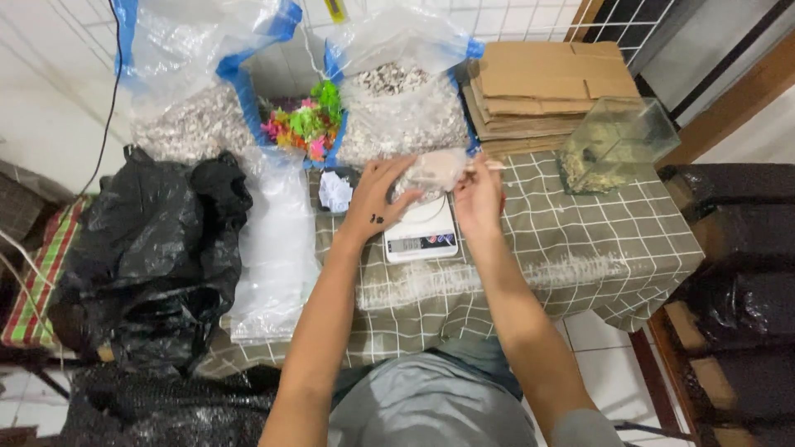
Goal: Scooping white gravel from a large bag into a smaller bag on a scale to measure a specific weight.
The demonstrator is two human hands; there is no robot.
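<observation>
A small clear bag of pale gravel (432,171) rests on a white digital kitchen scale (421,234) on the checked tablecloth (580,240). My left hand (377,194) touches the bag's left side, fingers spread over it. Gripping the bag's right end by its top is my right hand (479,197). A crumpled white paper (335,191) lies just left of the left hand.
Two large clear sacks of gravel (406,108) (186,124) stand behind, with colourful plastic plants (305,124) between them. Flattened cardboard (542,87) and a small glass tank (617,141) sit at the back right. Black plastic bags (157,257) and clear bags (277,248) lie at left.
</observation>
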